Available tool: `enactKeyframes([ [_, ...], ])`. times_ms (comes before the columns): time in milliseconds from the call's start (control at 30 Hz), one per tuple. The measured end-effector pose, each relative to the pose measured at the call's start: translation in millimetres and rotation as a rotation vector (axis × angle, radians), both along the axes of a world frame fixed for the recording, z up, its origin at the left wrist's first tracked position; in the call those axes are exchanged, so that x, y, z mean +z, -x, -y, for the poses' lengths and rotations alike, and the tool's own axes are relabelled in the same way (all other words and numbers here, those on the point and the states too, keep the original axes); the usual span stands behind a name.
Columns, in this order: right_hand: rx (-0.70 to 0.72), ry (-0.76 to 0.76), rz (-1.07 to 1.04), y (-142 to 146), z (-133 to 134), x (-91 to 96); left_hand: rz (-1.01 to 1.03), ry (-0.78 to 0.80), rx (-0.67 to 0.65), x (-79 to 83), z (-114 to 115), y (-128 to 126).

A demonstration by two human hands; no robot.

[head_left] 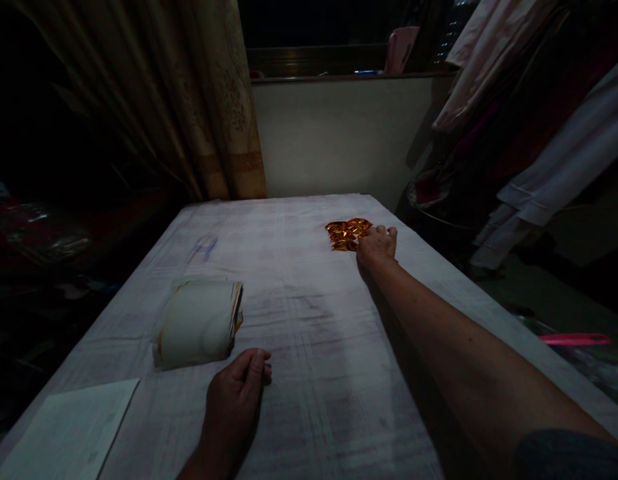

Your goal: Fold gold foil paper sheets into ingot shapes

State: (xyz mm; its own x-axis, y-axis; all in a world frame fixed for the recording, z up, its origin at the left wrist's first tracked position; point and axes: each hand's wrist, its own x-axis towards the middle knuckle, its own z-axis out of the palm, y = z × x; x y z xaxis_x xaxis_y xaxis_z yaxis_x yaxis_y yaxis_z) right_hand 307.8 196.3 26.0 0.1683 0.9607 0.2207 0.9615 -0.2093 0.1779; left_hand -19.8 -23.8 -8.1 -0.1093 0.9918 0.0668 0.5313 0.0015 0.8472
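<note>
A cloth-covered table point(309, 320) fills most of the view, its pale, faintly checked cloth running away toward 12 o'clock. At 11 o'clock a patterned tan curtain point(213, 100) hangs down to the table's far edge. Pale and dark hanging clothes point(563, 173) crowd 2 o'clock, in deep shadow. A plain light wall point(333, 137) stands behind the table at 12 o'clock. Far out at 8 o'clock lies a white sheet point(63, 433), cut off by the bottom of the view. Nearer in, also at 8 o'clock, sits a pale curved bundle point(199, 323) with gold and dark edges showing at its right end. The left hand point(241, 387), at 7 o'clock, rests narrow beside the bundle, thumb laid along its curled fingers. The right hand point(377, 247) reaches to 3 o'clock, fingers bent, just at the foil's right edge; whether it grips any cannot be told. Smallest are the shiny gold foil pieces point(341, 235), clustered on the cloth at 3 o'clock, closer to centre than that hand.
</note>
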Motion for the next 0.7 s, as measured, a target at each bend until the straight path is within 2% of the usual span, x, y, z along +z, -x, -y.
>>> enactKeyframes([
  [167, 0.034, -0.026, -0.022, 3, 5, 0.7, -0.003, 0.000, 0.002, 2.7, 0, -1],
  [333, 0.142, -0.067, -0.077, 17, 20, 4.6, 0.030, 0.013, -0.009, -0.5, 0, -1],
  [433, 0.280, -0.070, -0.131, 39, 39, 2.0, 0.059, 0.018, -0.013, -4.4, 0, -1],
  [567, 0.466, -0.050, -0.226, 80, 78, -11.3, 0.125, 0.005, -0.002, -4.7, 3, -5],
  [700, 0.590, -0.051, -0.314, 125, 115, -23.3, 0.219, -0.030, 0.134, 5.9, 6, 4],
])
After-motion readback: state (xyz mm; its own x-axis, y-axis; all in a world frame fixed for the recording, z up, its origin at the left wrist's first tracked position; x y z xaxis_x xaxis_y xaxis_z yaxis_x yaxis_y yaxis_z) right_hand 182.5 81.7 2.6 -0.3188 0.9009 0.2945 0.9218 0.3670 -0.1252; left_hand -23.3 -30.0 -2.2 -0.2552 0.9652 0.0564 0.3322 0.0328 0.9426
